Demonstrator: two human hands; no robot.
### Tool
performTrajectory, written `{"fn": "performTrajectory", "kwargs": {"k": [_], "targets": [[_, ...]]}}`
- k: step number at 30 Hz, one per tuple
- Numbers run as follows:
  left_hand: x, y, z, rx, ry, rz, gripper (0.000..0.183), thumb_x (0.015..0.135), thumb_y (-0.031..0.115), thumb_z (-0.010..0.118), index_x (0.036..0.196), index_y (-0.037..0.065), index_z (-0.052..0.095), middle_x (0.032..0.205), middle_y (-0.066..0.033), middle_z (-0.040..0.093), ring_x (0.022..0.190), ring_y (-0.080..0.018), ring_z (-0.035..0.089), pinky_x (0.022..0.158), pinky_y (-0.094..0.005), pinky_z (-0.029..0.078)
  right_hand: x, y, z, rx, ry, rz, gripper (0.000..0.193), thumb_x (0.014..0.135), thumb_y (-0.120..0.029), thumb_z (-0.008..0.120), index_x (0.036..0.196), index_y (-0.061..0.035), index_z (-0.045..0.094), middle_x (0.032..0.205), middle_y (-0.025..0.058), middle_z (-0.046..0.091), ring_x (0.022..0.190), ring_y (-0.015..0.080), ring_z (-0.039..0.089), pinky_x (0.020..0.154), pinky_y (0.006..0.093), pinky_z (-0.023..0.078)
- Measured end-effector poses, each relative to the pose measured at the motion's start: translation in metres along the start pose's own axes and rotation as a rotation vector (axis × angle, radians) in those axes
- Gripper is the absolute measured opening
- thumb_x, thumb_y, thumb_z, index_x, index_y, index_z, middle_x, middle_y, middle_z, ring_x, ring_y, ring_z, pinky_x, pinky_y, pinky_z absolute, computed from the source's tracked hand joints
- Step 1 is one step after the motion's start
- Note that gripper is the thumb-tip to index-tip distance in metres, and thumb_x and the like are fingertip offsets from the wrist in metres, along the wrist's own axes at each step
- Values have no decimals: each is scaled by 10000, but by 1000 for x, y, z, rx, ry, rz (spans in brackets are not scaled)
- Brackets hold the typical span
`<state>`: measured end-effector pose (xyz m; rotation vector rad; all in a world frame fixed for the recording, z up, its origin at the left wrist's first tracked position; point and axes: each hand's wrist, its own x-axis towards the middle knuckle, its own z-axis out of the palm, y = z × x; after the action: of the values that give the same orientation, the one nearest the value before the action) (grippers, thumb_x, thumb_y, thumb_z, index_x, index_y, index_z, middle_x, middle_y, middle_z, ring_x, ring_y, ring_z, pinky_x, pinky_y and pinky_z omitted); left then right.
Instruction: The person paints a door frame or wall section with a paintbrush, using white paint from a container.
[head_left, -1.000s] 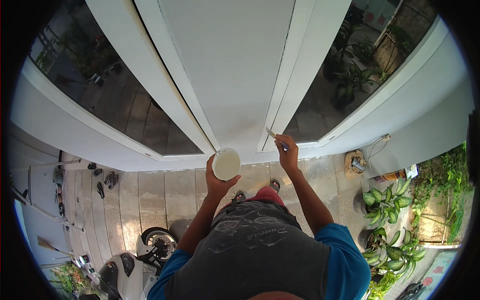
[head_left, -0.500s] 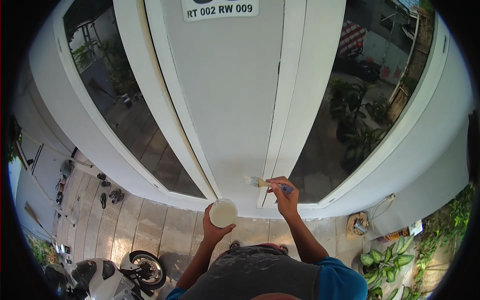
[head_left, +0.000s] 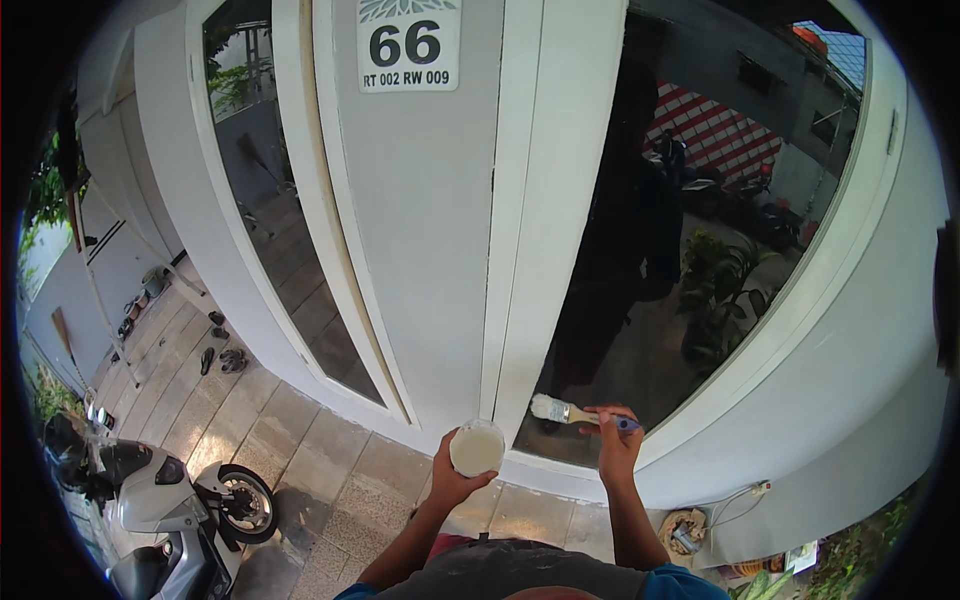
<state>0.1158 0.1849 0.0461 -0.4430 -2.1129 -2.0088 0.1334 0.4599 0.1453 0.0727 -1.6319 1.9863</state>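
My left hand [head_left: 459, 476] is wrapped round a round tub of off-white paint [head_left: 477, 449], its mouth facing up. In my right hand [head_left: 617, 452] is a paintbrush [head_left: 575, 411], gripped by its handle, with bristles pointing left and coated in white. The brush head stands in front of the dark window glass [head_left: 625, 330], to the right of the tub and a little higher. White frame strips [head_left: 515, 250] edge that glass. Left of them rises a grey wall panel [head_left: 425, 230]. Whether the bristles touch anything I cannot tell.
A house-number plate [head_left: 408, 45] hangs on the grey panel. At the lower left a white motorcycle [head_left: 170, 490] is parked on the tiled floor [head_left: 350, 490]. Shoes [head_left: 232, 360] lie farther left. A coiled cord [head_left: 685, 530] sits by the wall at right.
The view has swung right and upward. The brush has moved from before the grey panel to before the right-hand glass, and its bristles now show thick white. Both hands keep their holds.
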Motion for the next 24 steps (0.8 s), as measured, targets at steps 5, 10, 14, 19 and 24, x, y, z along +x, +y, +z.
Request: {"fn": "performTrajectory", "kwargs": {"k": [5, 10, 14, 19, 24], "targets": [[-14, 15, 27, -72, -21, -17, 945, 638, 211, 975, 1409, 8, 468, 1277, -155, 630, 1199, -255, 627, 1028, -410, 507, -6, -4, -27, 152, 44, 100, 86, 1022, -101, 615, 1019, -19, 643, 1015, 135, 682, 1017, 287, 716, 713, 393, 637], [-10, 23, 45, -53, -107, -20, 945, 642, 216, 976, 1410, 6, 468, 1267, -157, 639, 1194, -257, 629, 1024, -413, 508, -19, -17, -55, 181, 181, 90, 82, 1025, -108, 613, 1028, -27, 630, 1011, 149, 696, 995, 260, 714, 720, 388, 628], [0, 26, 60, -49, -197, -12, 943, 638, 219, 976, 1409, 6, 475, 1257, -155, 648, 1196, -261, 629, 1026, -415, 505, -34, -32, -80, 178, 314, 91, 102, 1023, -111, 615, 1005, -11, 628, 1003, 161, 700, 929, 253, 724, 705, 378, 634], [2, 25, 79, -81, -329, 31, 948, 630, 215, 980, 1408, 8, 479, 1244, -150, 659, 1190, -259, 636, 1029, -409, 506, -58, -43, -106, 182, 426, 113, 114, 1030, -125, 607, 1017, -13, 619, 1022, 180, 706, 872, 244, 714, 702, 380, 629], [6, 35, 111, -127, -411, -60, 978, 611, 197, 978, 1420, 12, 459, 1298, -137, 640, 1233, -253, 617, 1086, -413, 471, -59, -55, -129, 218, 517, 73, 120, 1034, -154, 603, 1026, -34, 609, 1040, 145, 677, 910, 221, 693, 721, 382, 618]]}}
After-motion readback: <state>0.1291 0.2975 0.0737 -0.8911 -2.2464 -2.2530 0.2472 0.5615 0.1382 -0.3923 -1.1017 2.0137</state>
